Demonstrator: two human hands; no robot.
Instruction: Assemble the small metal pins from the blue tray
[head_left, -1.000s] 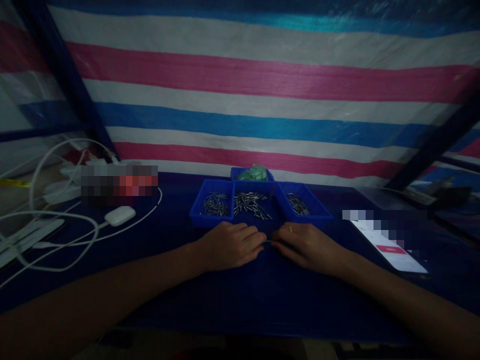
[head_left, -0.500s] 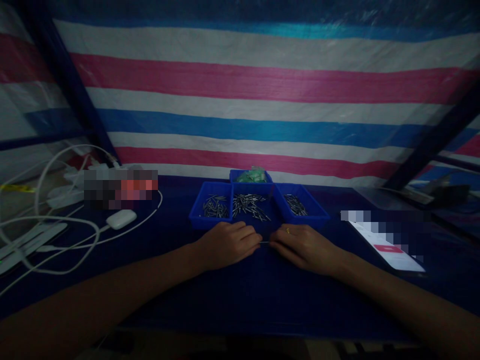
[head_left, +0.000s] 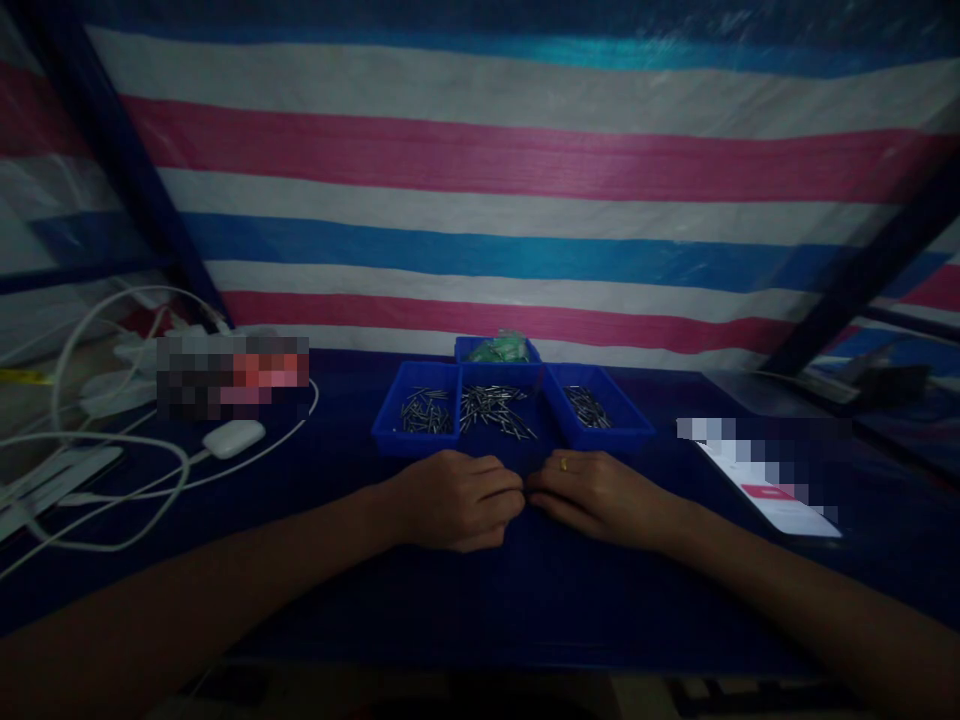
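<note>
My left hand [head_left: 461, 500] is closed, its fingers curled with the tips pointing right. Facing it, almost touching, my right hand [head_left: 600, 498] is closed too, with a gold ring [head_left: 564, 464] on one finger. A thin metal rod seen between the fingertips a moment ago is now hidden by them. Just beyond my hands, a heap of thin metal pins [head_left: 495, 408] lies between a left blue bin [head_left: 384, 425] and a right blue bin [head_left: 637, 425], both holding similar pins. A rear blue bin [head_left: 487, 374] holds green plastic packets [head_left: 501, 348].
At the left are white cables [head_left: 187, 480], a white charger case [head_left: 234, 438] and a blurred-out pile. A lit phone [head_left: 795, 510] lies right of my right hand. A striped sheet [head_left: 480, 170] hangs behind the dark blue table [head_left: 480, 610].
My hands have come closer together, closing the gap where the thin rod showed. My left hand has turned slightly, showing more of its curled fingers. The view has shifted a little.
</note>
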